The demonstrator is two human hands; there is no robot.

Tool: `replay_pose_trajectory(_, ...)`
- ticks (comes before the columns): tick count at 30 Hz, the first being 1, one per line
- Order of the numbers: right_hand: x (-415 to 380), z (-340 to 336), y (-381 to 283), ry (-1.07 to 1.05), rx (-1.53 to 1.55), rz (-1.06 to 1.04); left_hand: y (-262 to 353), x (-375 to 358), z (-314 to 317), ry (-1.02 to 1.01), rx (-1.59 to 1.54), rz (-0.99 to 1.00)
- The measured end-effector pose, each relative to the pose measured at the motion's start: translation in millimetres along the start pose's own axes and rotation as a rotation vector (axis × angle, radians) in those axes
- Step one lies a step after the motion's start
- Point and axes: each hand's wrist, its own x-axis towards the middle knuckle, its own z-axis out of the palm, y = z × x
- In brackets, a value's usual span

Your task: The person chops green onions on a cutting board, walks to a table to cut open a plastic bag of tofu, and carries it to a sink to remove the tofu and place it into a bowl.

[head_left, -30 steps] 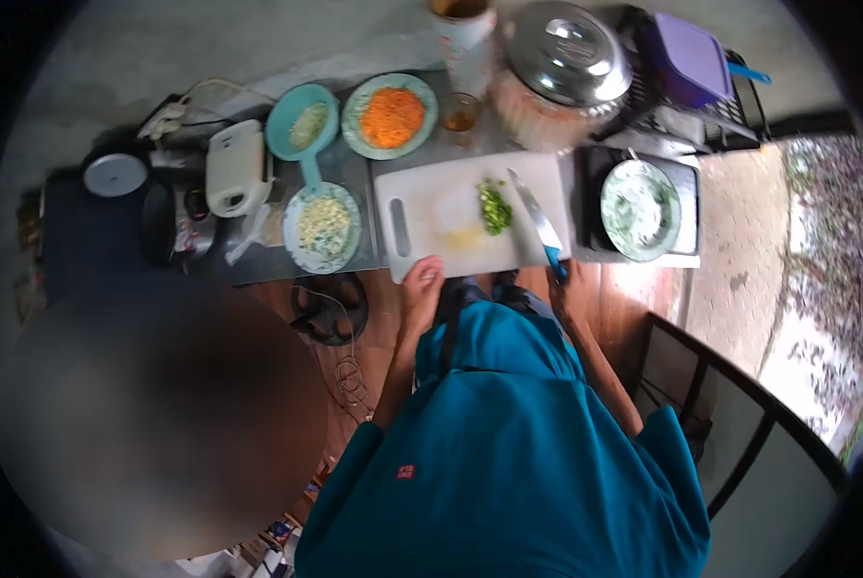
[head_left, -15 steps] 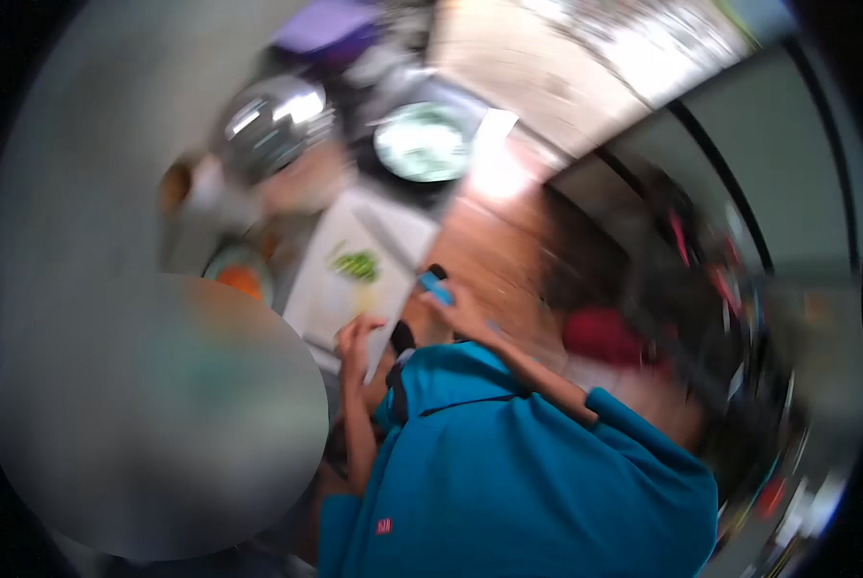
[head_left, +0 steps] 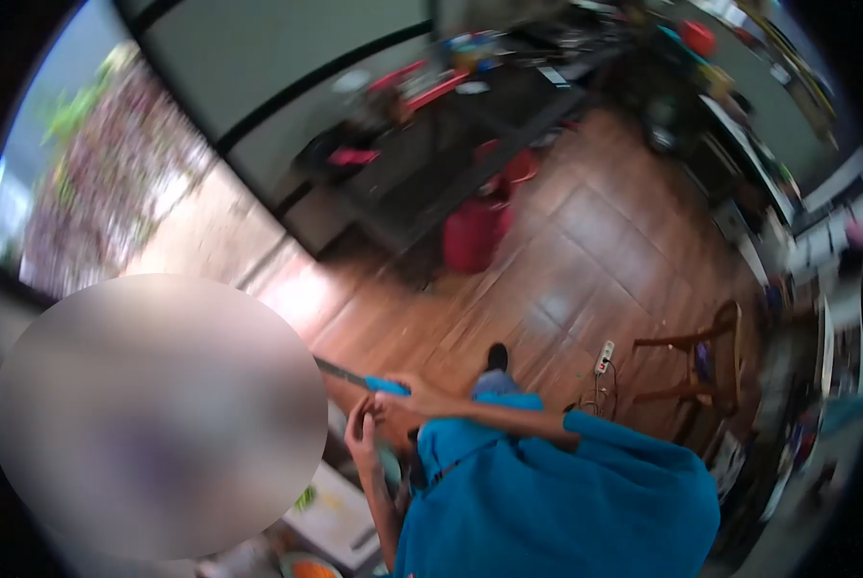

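Note:
My right hand is closed around the blue handle of a knife, whose grey blade points left and is partly hidden by a large blurred oval. Just below it, my left hand is raised with its fingers loosely bent and apart, holding nothing I can see. Under my left arm lies a white cutting board, partly covered by the oval. Some chopped green vegetable rests on the board.
At the bottom edge a bowl has orange contents. Beyond the tiled floor stand a dark table and a red container. To the right are a wooden chair and a power strip with cables.
My view has swung right, away from the board, toward the room. The knife stays in my right hand, and my hands are closer together. My left hand has come up off the board.

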Motion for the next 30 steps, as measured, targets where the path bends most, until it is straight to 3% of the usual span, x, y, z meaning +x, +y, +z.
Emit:
replay_pose_trajectory(4, -44.6, -104.6, -48.7, 0.226, 0.001, -0.058, -12.2, 63.0, 124.8, -0.279, -0.112, -0.026)
replay_pose_trajectory(6, -60.1, -178.1, -78.1, 0.283, 0.078, -0.092, -26.1, 91.9, 214.4, -0.381, -0.165, -0.063)
replay_pose_trajectory(8, -92.0, -227.5, -105.4, 0.461, -0.151, -0.131, -28.2, 107.0, 287.0, -0.47, -0.201, -0.149)
replay_pose_trajectory(10, -108.2, -281.8, -106.0, 0.569, -0.108, -0.229, -14.3, 116.6, 385.5, -0.694, -0.189, -0.156)
replay_pose_trajectory(14, -154.5, -380.7, -114.6, 0.809, -0.184, -0.334, -36.9, 134.7, 508.2, -0.82, -0.305, -0.283)
replay_pose_trajectory(18, -178.4, -456.3, -141.3, 0.942, 0.053, -0.363, -54.1, 156.8, 607.2, -0.941, -0.194, -0.375)
replay_pose_trajectory(20, -192.1, -501.1, -155.6, 1.015, 0.033, -0.323, -73.0, 170.6, 658.9, -0.943, -0.19, -0.316)
replay_pose_trajectory(22, -197.5, -563.0, -159.1, 0.981, 0.044, -0.268, -79.7, 185.2, 713.3, -0.944, -0.098, -0.166)
replay_pose_trajectory(24, -200.9, -629.4, -176.8, 0.896, 0.019, -0.125, -89.4, 208.1, 769.2, -0.923, -0.022, -0.169)
replay_pose_trajectory(26, -198.5, -699.9, -192.1, 0.989, -0.11, -0.252, -103.4, 236.0, 834.7, -0.948, 0.012, -0.105)
replay_pose_trajectory(28, -203.3, -769.8, -199.8, 1.28, -0.395, -0.528, -124.0, 268.6, 913.6, -1.045, 0.096, -0.19)
replay_pose_trajectory(30, -238.5, -822.6, -233.7, 1.32, -0.075, -0.247, -133.3, 285.8, 989.6, -1.221, 0.217, -0.315)
